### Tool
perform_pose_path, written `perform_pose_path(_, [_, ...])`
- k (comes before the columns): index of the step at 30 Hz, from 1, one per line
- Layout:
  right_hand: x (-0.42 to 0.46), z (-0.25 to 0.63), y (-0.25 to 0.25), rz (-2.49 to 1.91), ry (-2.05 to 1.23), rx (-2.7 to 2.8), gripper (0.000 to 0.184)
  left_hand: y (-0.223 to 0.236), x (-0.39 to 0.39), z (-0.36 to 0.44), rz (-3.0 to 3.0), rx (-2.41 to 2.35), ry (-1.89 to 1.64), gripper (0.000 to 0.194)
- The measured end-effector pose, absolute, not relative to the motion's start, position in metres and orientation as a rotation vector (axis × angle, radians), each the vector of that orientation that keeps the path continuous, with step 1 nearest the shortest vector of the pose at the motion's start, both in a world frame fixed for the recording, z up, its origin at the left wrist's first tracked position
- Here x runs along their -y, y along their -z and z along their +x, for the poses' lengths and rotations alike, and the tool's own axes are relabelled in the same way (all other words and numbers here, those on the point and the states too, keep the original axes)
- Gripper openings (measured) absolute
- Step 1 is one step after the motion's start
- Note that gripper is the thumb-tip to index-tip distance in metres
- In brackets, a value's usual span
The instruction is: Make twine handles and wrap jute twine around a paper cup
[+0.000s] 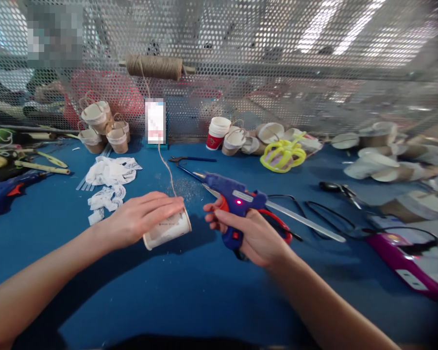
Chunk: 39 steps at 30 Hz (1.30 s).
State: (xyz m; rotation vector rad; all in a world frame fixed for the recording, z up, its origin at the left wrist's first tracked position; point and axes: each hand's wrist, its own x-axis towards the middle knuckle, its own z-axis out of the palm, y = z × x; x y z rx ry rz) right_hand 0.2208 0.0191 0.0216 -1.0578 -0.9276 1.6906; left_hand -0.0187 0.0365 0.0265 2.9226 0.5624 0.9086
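Note:
My left hand (141,216) lies over a white paper cup (168,231) tipped on its side on the blue table (190,291), fingers curved around it. A strand of jute twine (166,167) runs from the cup up to a spool (155,66) on the mesh wall. My right hand (253,233) grips a blue hot glue gun (235,199) with its red light lit, nozzle pointing left and away, just right of the cup.
Long scissors (306,221) lie behind the glue gun. Pliers (190,160), torn paper scraps (109,177), twine-wrapped cups (102,126), a red-and-white cup (217,132), a yellow plastic frame (282,154), more cups at right, a second glue gun (8,192) at left. A person sits behind the mesh.

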Motion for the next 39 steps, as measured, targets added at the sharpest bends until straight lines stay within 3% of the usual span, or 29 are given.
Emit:
perform_pose_path(7, [-0.015, 0.199, -0.023, -1.119, -1.730, 1.003, 0.020, -0.025, -0.030, -0.011, 3.238, -0.472, -0.870, 0.030])
perform_pose_path(19, [-0.012, 0.187, -0.022, -1.159, -1.624, 1.023, 0.011, -0.019, -0.028, -0.007, 3.244, -0.601, -1.094, 0.026])
perform_pose_path(22, [-0.011, 0.187, -0.026, -1.137, -1.580, 0.991, 0.011, -0.013, -0.025, -0.010, 2.916, -0.990, -1.301, 0.027])
perform_pose_path(25, [-0.010, 0.187, -0.029, -1.089, -1.591, 0.945, 0.012, -0.008, -0.019, -0.008, 2.263, -1.309, -1.236, 0.023])
perform_pose_path(29, [-0.010, 0.188, -0.028, -1.076, -1.618, 0.923, 0.011, -0.009, -0.011, -0.003, 1.598, -1.265, -1.129, 0.031])
perform_pose_path(35, [-0.013, 0.190, -0.023, -1.091, -1.489, 0.956, 0.012, -0.013, -0.006, 0.000, 1.530, -1.323, -1.104, 0.038])
perform_pose_path(39, [-0.011, 0.187, -0.021, -1.121, -1.435, 1.024, 0.011, -0.014, -0.003, 0.009, 1.300, -1.050, -0.997, 0.058])
